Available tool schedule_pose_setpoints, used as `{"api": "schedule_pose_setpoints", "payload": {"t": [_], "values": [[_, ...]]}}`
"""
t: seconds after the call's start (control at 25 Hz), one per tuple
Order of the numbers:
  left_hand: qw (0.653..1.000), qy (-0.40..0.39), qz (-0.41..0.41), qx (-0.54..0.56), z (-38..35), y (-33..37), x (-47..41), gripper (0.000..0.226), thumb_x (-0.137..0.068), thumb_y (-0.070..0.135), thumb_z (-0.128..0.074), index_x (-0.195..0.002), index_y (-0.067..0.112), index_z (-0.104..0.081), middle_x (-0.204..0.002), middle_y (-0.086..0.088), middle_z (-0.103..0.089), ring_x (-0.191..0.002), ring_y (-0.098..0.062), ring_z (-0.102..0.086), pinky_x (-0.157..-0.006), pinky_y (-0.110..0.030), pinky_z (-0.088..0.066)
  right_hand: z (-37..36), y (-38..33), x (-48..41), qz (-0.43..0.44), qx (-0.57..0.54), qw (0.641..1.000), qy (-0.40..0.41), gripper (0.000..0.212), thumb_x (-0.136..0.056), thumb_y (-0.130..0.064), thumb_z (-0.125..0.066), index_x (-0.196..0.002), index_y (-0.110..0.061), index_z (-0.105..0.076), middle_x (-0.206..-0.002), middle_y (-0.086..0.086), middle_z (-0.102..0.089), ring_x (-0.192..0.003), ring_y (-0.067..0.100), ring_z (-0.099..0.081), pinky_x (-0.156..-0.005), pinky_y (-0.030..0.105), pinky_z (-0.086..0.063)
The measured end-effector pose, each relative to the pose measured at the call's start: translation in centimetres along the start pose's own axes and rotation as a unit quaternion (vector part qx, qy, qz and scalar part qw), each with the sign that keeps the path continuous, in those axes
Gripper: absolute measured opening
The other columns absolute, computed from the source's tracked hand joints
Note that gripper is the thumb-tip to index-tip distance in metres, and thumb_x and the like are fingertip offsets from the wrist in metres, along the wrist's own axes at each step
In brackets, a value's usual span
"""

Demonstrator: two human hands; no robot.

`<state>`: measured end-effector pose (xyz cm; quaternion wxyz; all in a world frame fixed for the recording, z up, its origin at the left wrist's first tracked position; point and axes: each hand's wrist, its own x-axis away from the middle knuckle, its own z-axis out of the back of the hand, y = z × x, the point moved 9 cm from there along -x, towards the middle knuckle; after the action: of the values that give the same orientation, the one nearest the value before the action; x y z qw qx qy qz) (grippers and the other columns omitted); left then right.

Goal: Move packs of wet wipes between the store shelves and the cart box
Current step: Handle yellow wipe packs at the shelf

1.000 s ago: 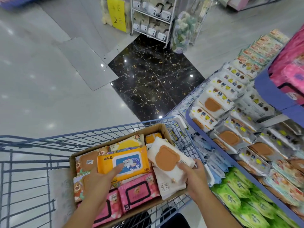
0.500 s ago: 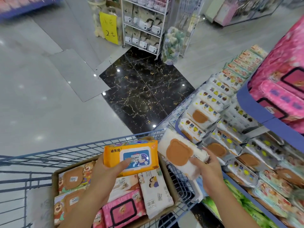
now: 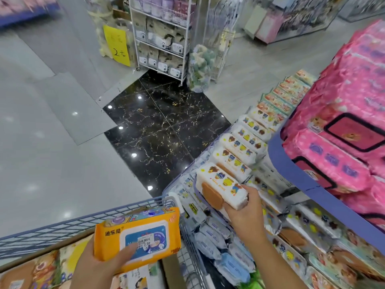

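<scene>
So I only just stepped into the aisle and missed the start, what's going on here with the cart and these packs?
A person is restocking wet wipes from a cart. The right hand holds a white pack with a brown lid at the front of the shelf row of matching white packs. The left hand holds an orange pack above the cardboard box in the blue wire cart, which has more packs in it.

- orange wipes pack (image 3: 137, 236), blue lid panel
- white wipes pack (image 3: 221, 189), brown lid, cartoon prints
- pink packs (image 3: 343, 130), black-outlined lids
- black floor tiles (image 3: 164, 130), gold veining
- blue cart (image 3: 68, 228)
</scene>
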<state>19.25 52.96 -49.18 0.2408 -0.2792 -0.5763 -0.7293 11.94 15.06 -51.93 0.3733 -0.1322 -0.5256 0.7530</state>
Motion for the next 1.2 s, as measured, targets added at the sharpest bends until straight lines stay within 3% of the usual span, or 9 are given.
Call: {"api": "schedule_pose_setpoints", "payload": {"t": [0.08, 0.16, 0.24, 0.36, 0.52, 0.8, 1.0, 1.12, 1.2], "values": [[1.000, 0.018, -0.004, -0.025, -0.8, 0.2, -1.4, 0.055, -0.069, 0.011, -0.091, -0.112, 0.016, -0.059, -0.082, -0.001, -0.066, -0.073, -0.019, -0.059, -0.059, -0.029, -0.040, -1.0, 0.8, -3.7, 0.009, 0.023, 1.000, -0.016, 0.063, -0.076, -0.008, -0.085, -0.125, -0.023, -0.048, -0.122, -0.002, -0.052, -0.112, 0.012, -0.057, -0.084, 0.021, -0.053], [0.999, 0.014, -0.024, -0.039, -1.7, 0.6, -2.4, 0.054, -0.065, 0.014, -0.095, -0.102, 0.024, -0.056, -0.079, 0.007, -0.062, -0.073, -0.015, -0.057, -0.061, -0.029, -0.041, -2.3, 1.7, -6.8, 0.016, 0.040, 0.998, -0.036, 0.062, -0.077, -0.006, -0.084, -0.125, -0.019, -0.047, -0.123, -0.003, -0.048, -0.114, 0.011, -0.052, -0.083, 0.008, -0.047], [0.998, 0.005, -0.026, -0.054, -2.5, 0.2, -2.9, 0.068, -0.054, 0.031, -0.095, -0.110, 0.025, -0.057, -0.085, 0.004, -0.065, -0.078, -0.017, -0.059, -0.060, -0.028, -0.040, -3.3, 2.9, -8.9, 0.029, 0.067, 0.996, -0.050, 0.061, -0.077, -0.008, -0.084, -0.124, -0.021, -0.047, -0.121, -0.006, -0.046, -0.116, 0.011, -0.050, -0.081, 0.005, -0.043], [0.999, 0.031, -0.010, -0.042, -2.8, -0.6, -2.8, 0.077, -0.061, 0.021, -0.097, -0.127, 0.017, -0.059, -0.100, -0.008, -0.070, -0.087, -0.025, -0.064, -0.058, -0.028, -0.042, -4.7, 4.3, -10.5, 0.028, 0.112, 0.989, -0.090, 0.061, -0.077, -0.017, -0.084, -0.123, -0.024, -0.045, -0.119, -0.004, -0.049, -0.113, 0.016, -0.055, -0.083, 0.026, -0.052], [0.998, 0.056, -0.002, -0.012, -3.8, -0.8, -1.7, 0.066, -0.064, 0.012, -0.093, -0.121, 0.013, -0.061, -0.088, -0.003, -0.070, -0.078, -0.019, -0.064, -0.056, -0.030, -0.046, -4.7, 3.6, -10.6, 0.078, 0.283, 0.952, -0.082, 0.066, -0.077, -0.029, -0.085, -0.128, -0.013, -0.045, -0.122, 0.004, -0.050, -0.109, 0.022, -0.054, -0.080, 0.038, -0.052], [0.998, 0.059, 0.005, 0.012, -4.5, -2.3, -1.3, 0.077, -0.058, 0.018, -0.093, -0.127, 0.013, -0.058, -0.093, -0.009, -0.071, -0.081, -0.023, -0.068, -0.054, -0.032, -0.050, -5.9, 2.9, -12.0, 0.097, 0.251, 0.957, -0.105, 0.064, -0.077, -0.023, -0.086, -0.123, -0.005, -0.046, -0.120, 0.010, -0.047, -0.108, 0.024, -0.051, -0.084, 0.044, -0.052], [0.998, 0.053, 0.021, 0.022, -4.2, -2.5, -0.5, 0.070, -0.066, 0.009, -0.090, -0.127, 0.012, -0.056, -0.084, 0.000, -0.064, -0.073, -0.014, -0.059, -0.053, -0.030, -0.044, -4.0, 6.2, -8.8, 0.124, 0.501, 0.854, -0.062, 0.057, -0.074, -0.034, -0.085, -0.106, -0.007, -0.048, -0.105, 0.012, -0.055, -0.096, 0.028, -0.054, -0.077, 0.037, -0.049], [0.999, 0.051, 0.013, 0.001, -3.7, -2.6, -0.7, 0.075, -0.068, 0.007, -0.090, -0.133, 0.013, -0.053, -0.081, 0.006, -0.058, -0.071, -0.009, -0.052, -0.054, -0.028, -0.042, -4.6, 5.6, -8.9, 0.091, 0.562, 0.820, -0.053, 0.073, -0.073, -0.036, -0.079, -0.130, -0.006, -0.044, -0.125, 0.016, -0.051, -0.113, 0.032, -0.049, -0.095, 0.040, -0.046], [0.998, 0.052, 0.018, -0.004, -3.5, -2.4, -0.5, 0.071, -0.069, 0.006, -0.089, -0.128, 0.014, -0.052, -0.079, 0.006, -0.055, -0.069, -0.010, -0.050, -0.056, -0.029, -0.042, -6.4, 5.0, -9.1, 0.135, 0.546, 0.817, -0.126, 0.084, -0.080, -0.034, -0.070, -0.151, -0.016, -0.030, -0.151, 0.015, -0.034, -0.133, 0.033, -0.037, -0.108, 0.043, -0.038]]}}
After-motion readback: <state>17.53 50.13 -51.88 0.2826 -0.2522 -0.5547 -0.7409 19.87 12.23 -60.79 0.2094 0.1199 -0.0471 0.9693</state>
